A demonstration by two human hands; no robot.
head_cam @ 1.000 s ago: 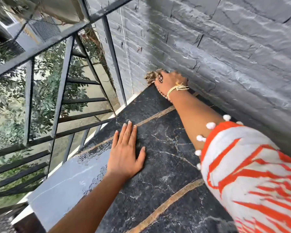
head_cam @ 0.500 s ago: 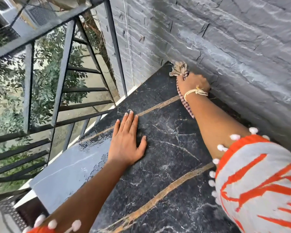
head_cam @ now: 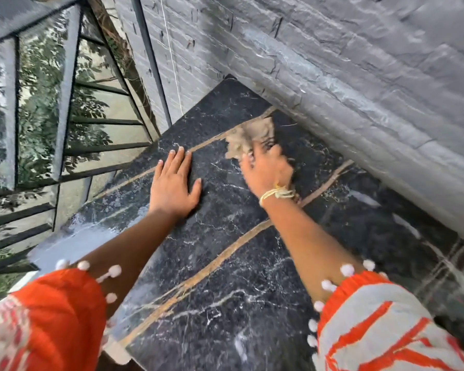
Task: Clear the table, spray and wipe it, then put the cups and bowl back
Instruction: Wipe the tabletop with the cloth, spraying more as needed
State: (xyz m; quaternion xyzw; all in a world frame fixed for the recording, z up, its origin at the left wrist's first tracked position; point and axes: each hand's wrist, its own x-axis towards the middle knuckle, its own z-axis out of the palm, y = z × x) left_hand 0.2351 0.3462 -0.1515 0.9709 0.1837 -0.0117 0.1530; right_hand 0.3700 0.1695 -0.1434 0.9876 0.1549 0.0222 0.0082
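The table [head_cam: 225, 263] has a black marble top with tan veins and a wet sheen at its left edge. My right hand [head_cam: 268, 170] presses a crumpled beige cloth [head_cam: 249, 137] onto the far half of the top; the hand and cloth are blurred by motion. My left hand [head_cam: 174, 183] lies flat on the marble, palm down with fingers together, just left of the right hand. No cups, bowl or spray bottle are in view.
A grey stone-brick wall [head_cam: 359, 89] runs along the table's right side and far end. A black metal railing [head_cam: 65, 116] with greenery behind it stands close to the left edge.
My right hand has dragged the cloth from the far corner by the wall back towards me, near the middle of the top. My left hand has stayed flat in place.
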